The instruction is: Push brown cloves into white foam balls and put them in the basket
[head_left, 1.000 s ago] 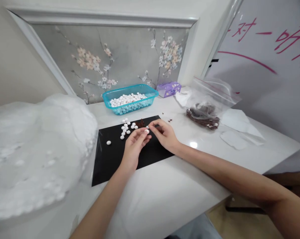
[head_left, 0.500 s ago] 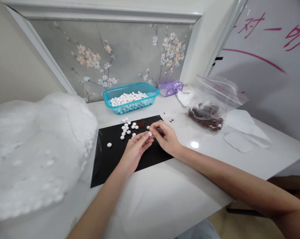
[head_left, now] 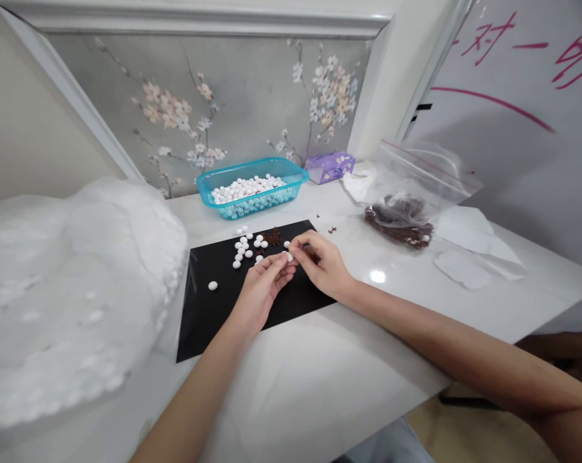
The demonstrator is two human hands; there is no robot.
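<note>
Over a black mat (head_left: 208, 321), my left hand (head_left: 266, 286) pinches a small white ball (head_left: 289, 256) between thumb and fingertips. My right hand (head_left: 322, 263) meets it from the right, its thumb and index finger pressed together at the ball; anything small between them is hidden. Several loose white balls (head_left: 241, 251) lie on the mat beyond my left hand, beside a small heap of dark brown pieces (head_left: 273, 236). One white ball (head_left: 213, 285) sits apart on the mat's left side.
A blue basket (head_left: 252, 167) of white balls stands against the wall, beside a purple packet (head_left: 330, 168). Farther right are a clear bag (head_left: 401, 218) of brown pieces and white paper (head_left: 464, 267). A large translucent white bag (head_left: 78, 289) fills the left side.
The view has shifted slightly. Both hands stay together around the white ball, with hardly any visible movement.
</note>
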